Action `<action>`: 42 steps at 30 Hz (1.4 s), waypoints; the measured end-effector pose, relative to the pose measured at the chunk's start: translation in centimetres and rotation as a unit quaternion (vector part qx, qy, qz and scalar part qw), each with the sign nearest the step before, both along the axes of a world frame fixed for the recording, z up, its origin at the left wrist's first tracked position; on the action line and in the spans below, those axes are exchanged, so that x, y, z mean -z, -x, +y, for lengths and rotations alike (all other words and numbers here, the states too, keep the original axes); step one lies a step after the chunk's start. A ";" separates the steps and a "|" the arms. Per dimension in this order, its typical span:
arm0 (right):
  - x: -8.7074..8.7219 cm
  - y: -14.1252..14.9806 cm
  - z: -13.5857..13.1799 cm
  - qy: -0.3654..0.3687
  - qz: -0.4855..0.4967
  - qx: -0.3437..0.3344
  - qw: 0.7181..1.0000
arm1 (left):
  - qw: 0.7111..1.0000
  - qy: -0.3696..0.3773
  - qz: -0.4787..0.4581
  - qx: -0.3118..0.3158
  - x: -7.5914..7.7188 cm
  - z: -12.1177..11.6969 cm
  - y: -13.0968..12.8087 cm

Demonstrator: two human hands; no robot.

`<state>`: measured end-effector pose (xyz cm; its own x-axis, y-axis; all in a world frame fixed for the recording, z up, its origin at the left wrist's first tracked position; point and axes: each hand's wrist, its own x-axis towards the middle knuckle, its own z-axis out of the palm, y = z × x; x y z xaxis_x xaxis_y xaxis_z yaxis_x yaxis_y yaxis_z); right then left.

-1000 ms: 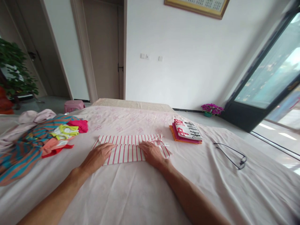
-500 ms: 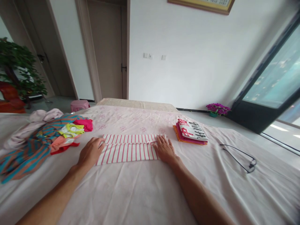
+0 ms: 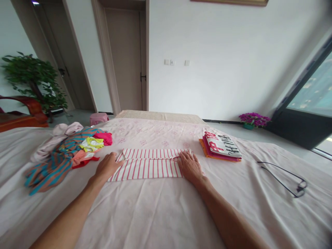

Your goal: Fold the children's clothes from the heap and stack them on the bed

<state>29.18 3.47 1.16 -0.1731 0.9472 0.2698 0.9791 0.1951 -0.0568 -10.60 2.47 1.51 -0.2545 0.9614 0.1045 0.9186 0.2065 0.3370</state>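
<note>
Head view: right hand (image 3: 192, 168) is lying flat, fingers spread; left hand's (image 3: 107, 166) grip unclear. Both seemingly smoothing folded striped cloth (image 3: 147, 168); next move's likely needing even edges.

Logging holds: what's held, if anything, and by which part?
The right grip rests flat on the red-striped cloth, not visibly grasping it; whether the left grip pinches its left end can't be told.

I record one left hand (image 3: 108, 166) and one right hand (image 3: 191, 167), both mine. Textiles: one striped cloth (image 3: 153, 168), one folded stack (image 3: 223, 144), one loose heap (image 3: 62, 152), its pieces too tangled to number. Further: one pair of spectacles (image 3: 300, 189), one pink stool (image 3: 99, 118), one leafy plant (image 3: 29, 71), one pot of purple flowers (image 3: 254, 119), three wall plates (image 3: 187, 63), one picture frame (image 3: 230, 2).
</note>
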 end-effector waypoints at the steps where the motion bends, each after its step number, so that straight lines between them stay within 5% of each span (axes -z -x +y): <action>1: 0.0 0.0 0.0 -0.001 0.001 0.000 1.000 | 1.000 0.011 0.001 -0.003 -0.1 0.1 0.0; 10: 0.2 -0.2 0.1 -0.013 0.008 -0.011 1.000 | 0.996 0.082 -0.026 0.006 -1.2 0.3 0.4; 17: 0.0 -0.3 -0.1 -0.004 0.019 -0.016 1.000 | 0.999 0.018 -0.037 0.011 -1.0 0.4 0.0; 25: -0.3 -0.4 -0.3 -0.004 0.020 -0.020 1.000 | 0.990 0.046 -0.130 0.005 -0.3 1.6 0.4; 33: 0.1 -0.7 -0.1 -0.013 0.031 -0.024 0.999 | 0.890 0.065 -0.451 -0.025 -2.9 1.0 -2.5; 42: 0.5 -0.9 0.0 -0.026 0.047 -0.033 0.998 | 0.865 0.030 -0.501 -0.008 -6.1 1.2 -6.5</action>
<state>30.10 3.43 0.66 -0.2065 0.9189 0.3362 0.9548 0.2643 -0.1358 -4.11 3.65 7.65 -0.2024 0.9529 -0.2259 0.1675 0.2610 0.9507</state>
